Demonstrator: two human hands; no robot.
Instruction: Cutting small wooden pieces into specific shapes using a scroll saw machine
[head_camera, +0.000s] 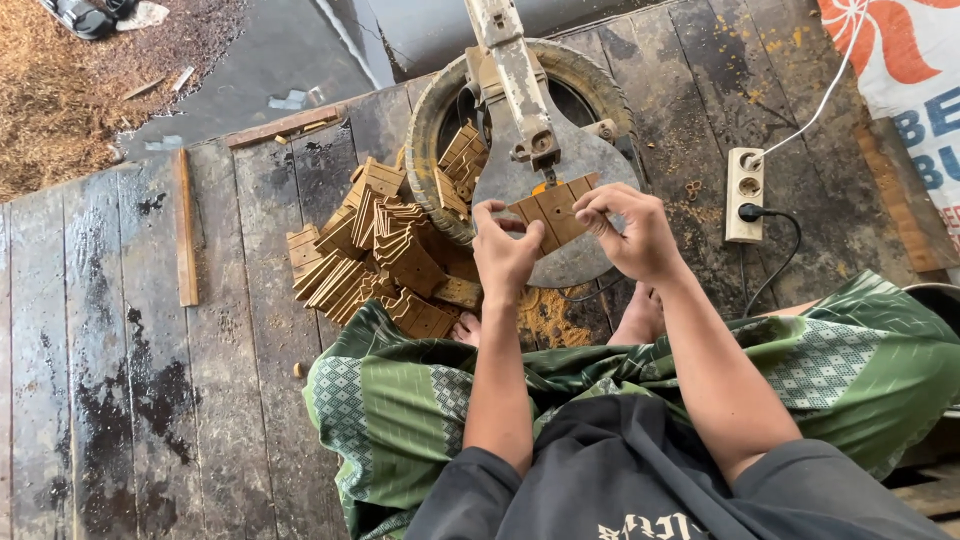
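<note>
1. While the person sat on the plank floor (230, 330) with a green patterned cloth (400, 400) over the knees, both hands held one small stack of flat wood pieces (553, 210) on the round metal plate (560, 255) of a machine.
2. The left hand (503, 250) pinched the stack's left end, thumb and fingertips closed on it.
3. The right hand (630, 232) gripped the right end, fingers curled over the top edge.
4. The stack lay tilted, its right end higher, and small dark holes showed in its upper face.
5. A pale, worn metal arm (515, 75) came down from the top of the view and ended just above the stack.
6. An old tyre (430, 120) ringed the plate, and more wood pieces stood inside it on the left.
7. A loose pile of similar wood pieces (375, 255) lay on the floor left of the plate, near the left hand.
8. Sawdust (548, 320) lay below the plate, between the person's bare feet (640, 318).
9. A white socket strip (745, 195) with a black plug in it lay on the boards to the right, well apart from the hands.
10. A thin wooden slat (185, 230) lay on the wet, dark-stained boards far to the left.
</note>
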